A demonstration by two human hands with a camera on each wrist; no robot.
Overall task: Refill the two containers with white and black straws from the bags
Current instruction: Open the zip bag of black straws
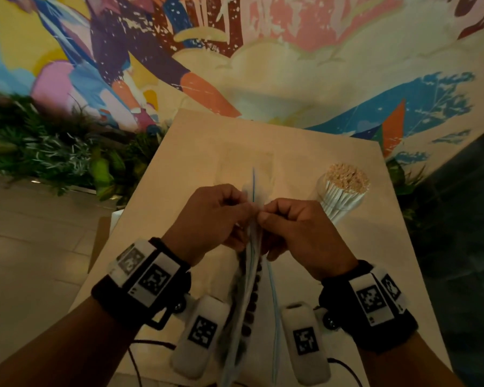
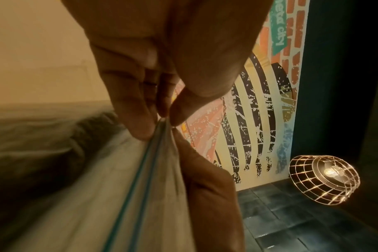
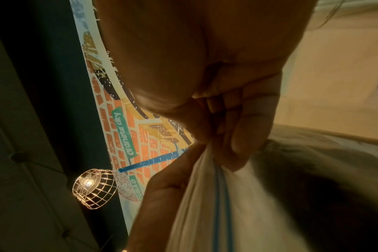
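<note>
Fingers of left hand [image 1: 207,219] and right hand [image 1: 299,236] pinch the clear blue-striped zip bag [image 1: 245,300] of black straws at its mouth; opening step, next pull apart.

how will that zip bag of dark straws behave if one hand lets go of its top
Probably floppy: the zip bag is thin film, creased where the left hand and right hand pinch its top edge. The dark straws inside would likely drag the freed side down. The film may also slip.
</note>
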